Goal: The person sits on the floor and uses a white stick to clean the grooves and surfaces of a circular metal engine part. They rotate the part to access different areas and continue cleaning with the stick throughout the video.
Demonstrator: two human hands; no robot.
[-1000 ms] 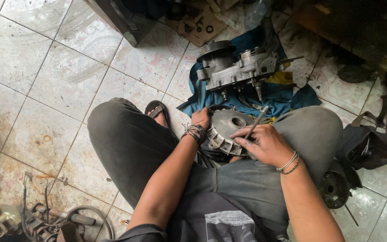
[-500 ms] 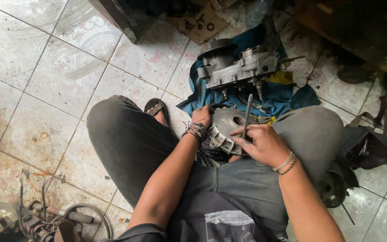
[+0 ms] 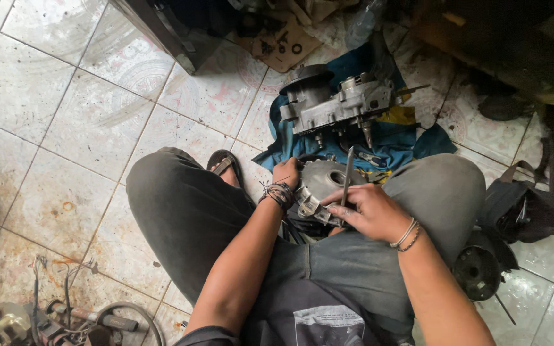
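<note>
A grey metal engine cover (image 3: 320, 181) rests between my knees. My left hand (image 3: 286, 173) grips its left rim; cord bracelets wrap that wrist. My right hand (image 3: 368, 210) is closed on a thin metal rod-like tool (image 3: 347, 172), held nearly upright with its lower end against the cover's near edge. Beyond the cover, a grey engine crankcase (image 3: 338, 106) lies on a blue cloth (image 3: 392, 138).
I sit on a stained tiled floor (image 3: 65, 122) with a sandalled foot (image 3: 224, 165) showing. A dark round part (image 3: 477, 272) and a black bag (image 3: 520, 205) lie at right. Cables and parts (image 3: 52, 317) lie at lower left. Cardboard (image 3: 277, 41) sits at the top.
My right hand has swung the tool from a slanted position to nearly upright over the cover. My left hand has stayed on the cover's rim.
</note>
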